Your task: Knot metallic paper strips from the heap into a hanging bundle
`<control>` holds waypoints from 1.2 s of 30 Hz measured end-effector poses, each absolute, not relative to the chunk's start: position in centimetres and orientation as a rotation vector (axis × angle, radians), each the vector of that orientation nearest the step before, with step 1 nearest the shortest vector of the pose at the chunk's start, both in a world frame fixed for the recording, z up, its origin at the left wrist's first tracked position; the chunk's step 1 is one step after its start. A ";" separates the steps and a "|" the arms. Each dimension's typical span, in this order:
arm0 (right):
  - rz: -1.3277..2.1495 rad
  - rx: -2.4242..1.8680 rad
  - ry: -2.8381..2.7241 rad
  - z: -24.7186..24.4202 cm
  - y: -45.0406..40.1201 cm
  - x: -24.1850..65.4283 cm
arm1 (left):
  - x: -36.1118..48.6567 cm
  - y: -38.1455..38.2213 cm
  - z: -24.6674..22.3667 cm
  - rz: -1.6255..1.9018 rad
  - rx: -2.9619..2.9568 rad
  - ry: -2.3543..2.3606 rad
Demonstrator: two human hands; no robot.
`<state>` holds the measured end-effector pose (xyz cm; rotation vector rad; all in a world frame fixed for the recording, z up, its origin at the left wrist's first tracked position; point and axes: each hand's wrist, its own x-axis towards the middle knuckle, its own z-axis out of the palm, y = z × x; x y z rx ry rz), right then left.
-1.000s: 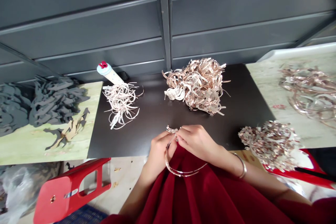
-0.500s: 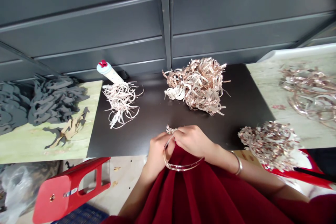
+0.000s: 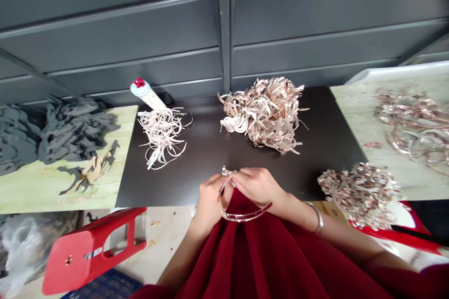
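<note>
Lifted and swung toward the right wrist, the thin rose-gold hoop [image 3: 242,217] now rides higher against the red cloth [image 3: 266,257] of the lap, its lower curve no longer sagging so far. It sits just off the near edge of the dark tabletop [image 3: 315,159], held by both hands. The left hand [image 3: 211,205] is closed around its upper stretch, and the right hand [image 3: 257,187] pinches at the crinkled metallic tuft [image 3: 228,171] on its tip. The hoop's long axis runs across the lap, and the tufted end points up and away from the person, toward the tabletop. If the right-hand pinch slackens, the springy hoop could probably whip loose and shed the tuft. The hoop's free end might also snag in the cloth's folds, and a slipped piece could drop into the gap below that near edge, where it would be awkward to recover
</note>
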<state>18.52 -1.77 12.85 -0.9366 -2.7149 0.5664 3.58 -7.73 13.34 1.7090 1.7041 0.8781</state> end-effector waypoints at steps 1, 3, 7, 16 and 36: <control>0.538 -0.921 -2.772 13.1 -1.8 18.4 | 3.6 -7.7 13.3 0.858 1.741 1.697; 0.481 -0.874 -2.877 13.3 -1.8 18.2 | 3.5 -7.7 13.2 0.810 1.802 1.669; 0.495 -0.775 -2.907 12.7 -1.5 17.9 | 3.2 -7.5 13.0 0.731 1.884 1.582; 1.279 -0.944 -2.091 10.6 -0.9 18.4 | 2.7 -7.9 12.8 0.839 1.563 1.523; 2.140 -0.831 -1.438 12.3 0.4 19.5 | 3.4 -7.8 14.7 0.885 1.099 1.448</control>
